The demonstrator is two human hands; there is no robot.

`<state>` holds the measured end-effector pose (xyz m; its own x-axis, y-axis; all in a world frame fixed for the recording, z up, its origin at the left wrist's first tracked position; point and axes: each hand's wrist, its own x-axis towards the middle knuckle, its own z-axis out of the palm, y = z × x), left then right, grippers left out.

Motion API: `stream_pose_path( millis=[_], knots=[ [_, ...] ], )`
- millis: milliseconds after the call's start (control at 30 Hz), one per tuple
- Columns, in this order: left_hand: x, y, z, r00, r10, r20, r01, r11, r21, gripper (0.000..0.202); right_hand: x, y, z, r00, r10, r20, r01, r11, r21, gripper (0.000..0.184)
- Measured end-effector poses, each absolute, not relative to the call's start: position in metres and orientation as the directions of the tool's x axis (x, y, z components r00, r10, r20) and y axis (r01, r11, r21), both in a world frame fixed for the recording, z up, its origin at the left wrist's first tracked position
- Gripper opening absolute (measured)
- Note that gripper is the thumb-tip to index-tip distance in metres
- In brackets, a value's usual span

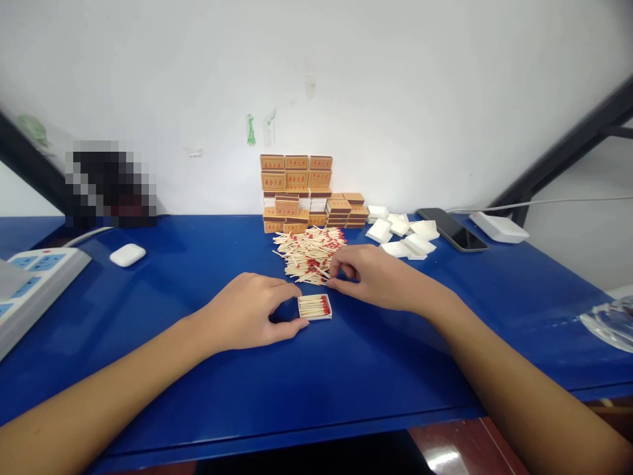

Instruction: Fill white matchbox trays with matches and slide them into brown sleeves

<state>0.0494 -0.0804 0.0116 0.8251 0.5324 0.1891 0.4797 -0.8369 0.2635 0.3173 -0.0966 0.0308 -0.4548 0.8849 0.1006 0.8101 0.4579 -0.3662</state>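
Observation:
A small white matchbox tray (315,316) lies on the blue table with a row of red-tipped matches (312,305) inside. My left hand (252,310) grips its left end, index finger at the far corner and thumb at the near one. Just behind the tray spreads a loose heap of matches (309,254), many with red heads facing right. At the heap's right edge is my right hand (370,274), its thumb and index finger nearly together among the matches. What sits between those fingertips, if anything, is too small to make out.
Stacked yellow matchboxes (297,178) stand against the wall behind the heap. To their right lie several empty white trays (395,231), a phone (455,229) and a white box-shaped device (499,227). On the left are a white earbud case (127,254) and a power strip (54,270).

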Motion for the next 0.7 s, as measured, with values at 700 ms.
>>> stream_pose_path(
  millis=[700],
  knots=[
    [0.050,-0.081,0.010,0.838,0.507,0.201,0.457,-0.854,0.250,0.030,0.323,-0.098,0.036,-0.417,0.901,-0.116,0.856,0.347,-0.383,0.016]
  ],
)
